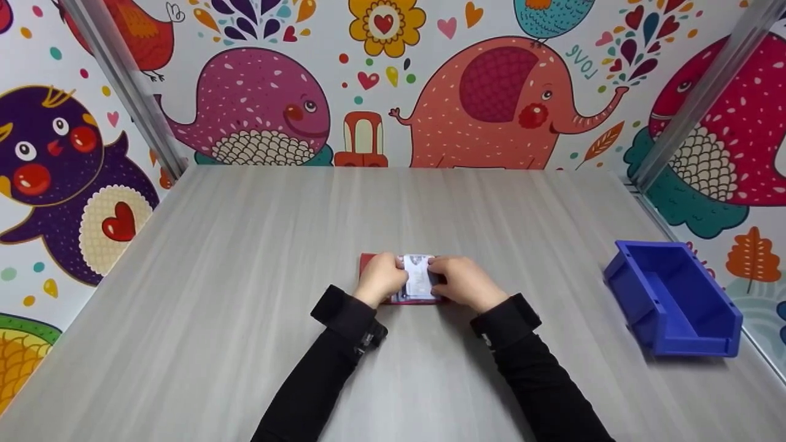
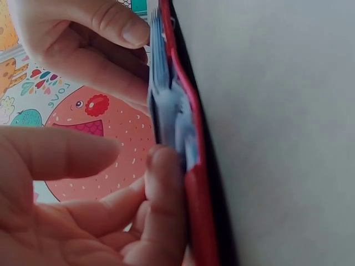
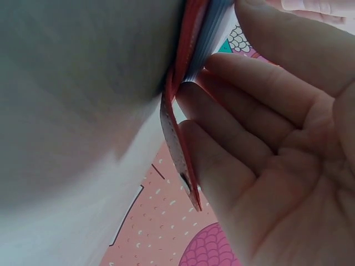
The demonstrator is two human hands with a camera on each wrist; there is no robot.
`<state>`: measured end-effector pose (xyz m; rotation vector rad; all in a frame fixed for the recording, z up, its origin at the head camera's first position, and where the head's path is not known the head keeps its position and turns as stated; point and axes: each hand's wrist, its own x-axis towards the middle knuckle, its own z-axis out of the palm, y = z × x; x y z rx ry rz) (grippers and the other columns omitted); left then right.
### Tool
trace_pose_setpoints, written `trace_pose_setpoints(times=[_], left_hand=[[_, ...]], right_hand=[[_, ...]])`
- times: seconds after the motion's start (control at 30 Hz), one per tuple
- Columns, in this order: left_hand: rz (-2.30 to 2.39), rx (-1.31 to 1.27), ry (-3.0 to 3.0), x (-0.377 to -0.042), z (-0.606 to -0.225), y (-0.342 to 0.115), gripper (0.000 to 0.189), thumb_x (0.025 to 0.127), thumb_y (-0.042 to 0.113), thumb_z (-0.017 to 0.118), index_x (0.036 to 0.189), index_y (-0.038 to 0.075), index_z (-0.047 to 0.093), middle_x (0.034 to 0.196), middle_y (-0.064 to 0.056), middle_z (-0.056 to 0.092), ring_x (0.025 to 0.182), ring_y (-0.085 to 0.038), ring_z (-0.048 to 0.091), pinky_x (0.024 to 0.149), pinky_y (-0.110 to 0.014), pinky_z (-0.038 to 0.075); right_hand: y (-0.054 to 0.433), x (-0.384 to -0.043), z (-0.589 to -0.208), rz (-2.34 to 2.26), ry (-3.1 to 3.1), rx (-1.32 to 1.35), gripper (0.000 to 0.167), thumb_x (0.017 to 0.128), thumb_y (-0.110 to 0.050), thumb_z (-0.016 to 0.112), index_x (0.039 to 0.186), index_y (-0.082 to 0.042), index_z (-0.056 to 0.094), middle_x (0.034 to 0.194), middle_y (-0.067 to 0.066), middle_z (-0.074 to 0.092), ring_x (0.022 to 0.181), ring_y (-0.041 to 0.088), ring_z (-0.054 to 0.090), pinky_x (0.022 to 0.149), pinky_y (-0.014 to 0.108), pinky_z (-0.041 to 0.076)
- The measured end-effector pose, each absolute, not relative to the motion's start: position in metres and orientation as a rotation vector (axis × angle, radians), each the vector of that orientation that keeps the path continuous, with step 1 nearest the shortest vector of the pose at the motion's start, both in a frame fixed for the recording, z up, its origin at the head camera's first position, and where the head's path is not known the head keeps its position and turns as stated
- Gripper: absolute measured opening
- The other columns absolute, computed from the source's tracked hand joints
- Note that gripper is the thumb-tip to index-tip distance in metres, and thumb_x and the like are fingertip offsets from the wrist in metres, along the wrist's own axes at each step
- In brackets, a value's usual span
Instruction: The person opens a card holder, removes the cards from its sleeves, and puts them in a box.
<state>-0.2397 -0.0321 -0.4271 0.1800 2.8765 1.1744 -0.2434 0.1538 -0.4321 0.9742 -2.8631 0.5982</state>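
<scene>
Touching red-covered rectangular white paper-like stack [image 1: 419,283] with unclamped left hand [image 1: 382,277]; cannot tell right hand [image 1: 465,280] grip; likely light, bendable; pinch right edge

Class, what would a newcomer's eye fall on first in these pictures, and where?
Probably the coral elephant on the back wall comes first. The blue bin at the right of the table also stands out. Then come the left hand and right hand, touching a small red holder of pale sheets mid-table.
</scene>
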Motion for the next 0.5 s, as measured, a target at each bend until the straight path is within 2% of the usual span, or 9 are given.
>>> trace_pose_setpoints(times=[0.17, 0.5], left_hand=[[1.141, 0.151, 2.878, -0.2422, -0.4268, -0.0311, 0.025, 0.079, 0.002, 0.061, 0.058, 0.011, 0.051, 0.067, -0.003, 0.050, 0.065, -0.018, 0.044, 0.060, -0.030, 0.038], [1.074, 0.078, 2.872, -0.2462, -0.4258, -0.0289, 0.034, 0.077, 0.003, 0.060, 0.051, 0.016, 0.043, 0.063, -0.003, 0.050, 0.059, -0.018, 0.044, 0.052, -0.025, 0.032]], right_hand=[[0.1539, -0.2431, -0.4314, 0.616, -2.853, 0.984, 0.015, 0.073, 0.002, 0.076, 0.080, 0.000, 0.063, 0.116, 0.019, 0.068, 0.103, 0.036, 0.066, 0.088, 0.044, 0.051], [0.1532, -0.2417, -0.4304, 0.631, -2.880, 0.961, 0.016, 0.074, 0.002, 0.076, 0.087, 0.002, 0.067, 0.120, 0.020, 0.067, 0.106, 0.037, 0.065, 0.090, 0.046, 0.051]])
